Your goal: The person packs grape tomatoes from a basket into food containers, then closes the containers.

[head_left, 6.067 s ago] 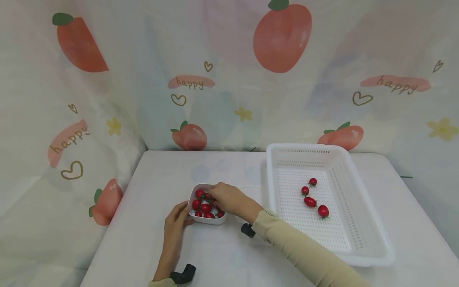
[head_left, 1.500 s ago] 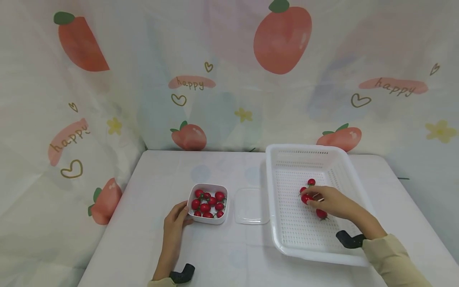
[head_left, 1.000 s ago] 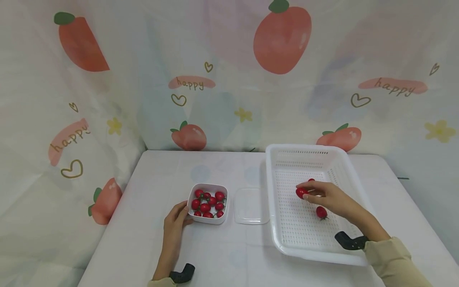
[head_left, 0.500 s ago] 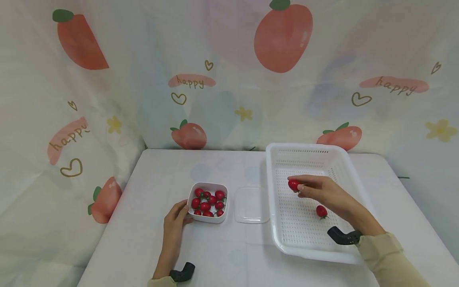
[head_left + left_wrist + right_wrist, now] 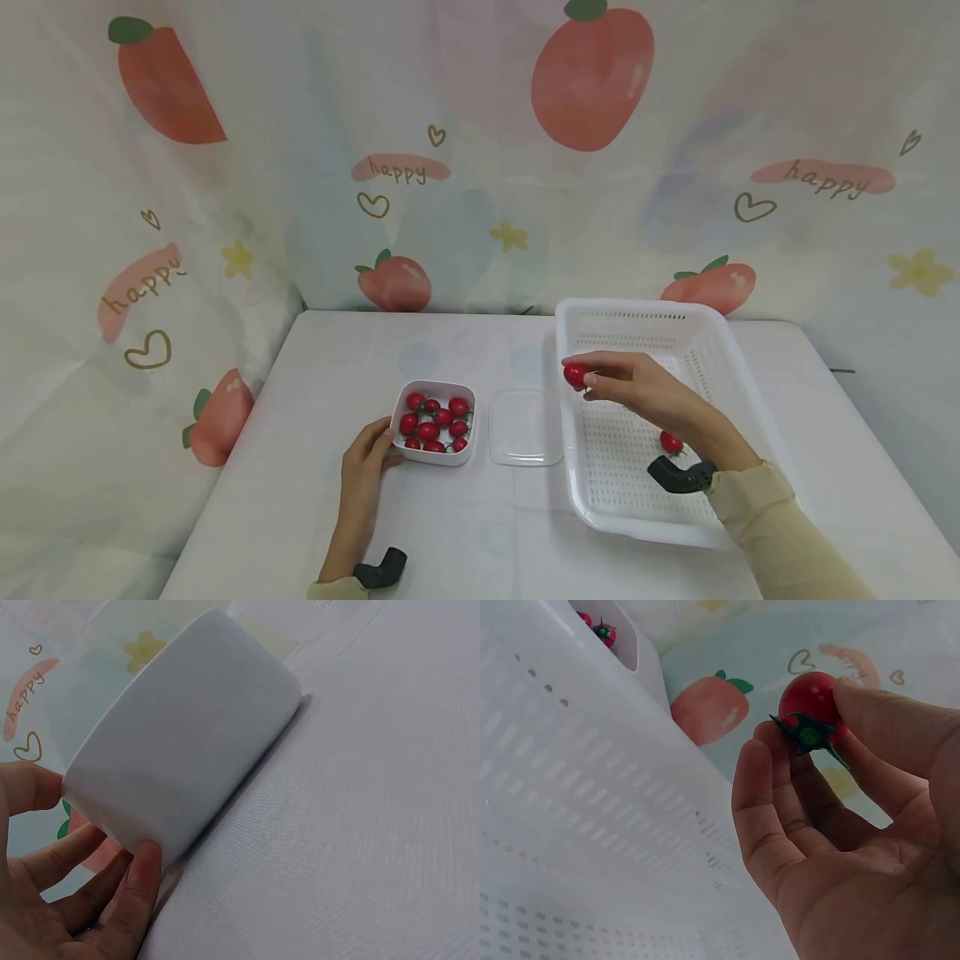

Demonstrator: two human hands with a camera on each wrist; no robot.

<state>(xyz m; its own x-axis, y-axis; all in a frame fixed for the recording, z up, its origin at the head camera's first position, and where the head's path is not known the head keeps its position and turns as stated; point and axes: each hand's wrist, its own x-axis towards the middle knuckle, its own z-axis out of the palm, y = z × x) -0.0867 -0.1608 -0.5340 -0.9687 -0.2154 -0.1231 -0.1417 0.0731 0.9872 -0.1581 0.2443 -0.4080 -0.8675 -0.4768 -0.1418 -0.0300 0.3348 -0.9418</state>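
Between thumb and fingertips, my right hand (image 5: 645,390) pinches a red cherry tomato (image 5: 575,375) above the left rim of a white perforated basket (image 5: 573,450). The right wrist view shows the tomato (image 5: 810,701) with its green calyx facing the palm. My left hand (image 5: 363,475) holds the left end of a small white box (image 5: 432,458), its fingers (image 5: 139,881) around the end wall. Several cherry tomatoes (image 5: 428,432) lie inside that box. Another cherry tomato (image 5: 671,442) lies on the basket floor; the hand and forearm hide part of the basket.
A clear plastic lid (image 5: 527,429) lies flat between the box and the basket. White cloth covers the table (image 5: 465,533), and a fruit-printed curtain (image 5: 480,208) hangs behind it. A black wrist mount (image 5: 681,477) sits on each wrist.
My right hand came from the box to the basket, took hold of a cherry tomato, and lifted it up and leftward to the basket's rim. My left hand stayed on the box.
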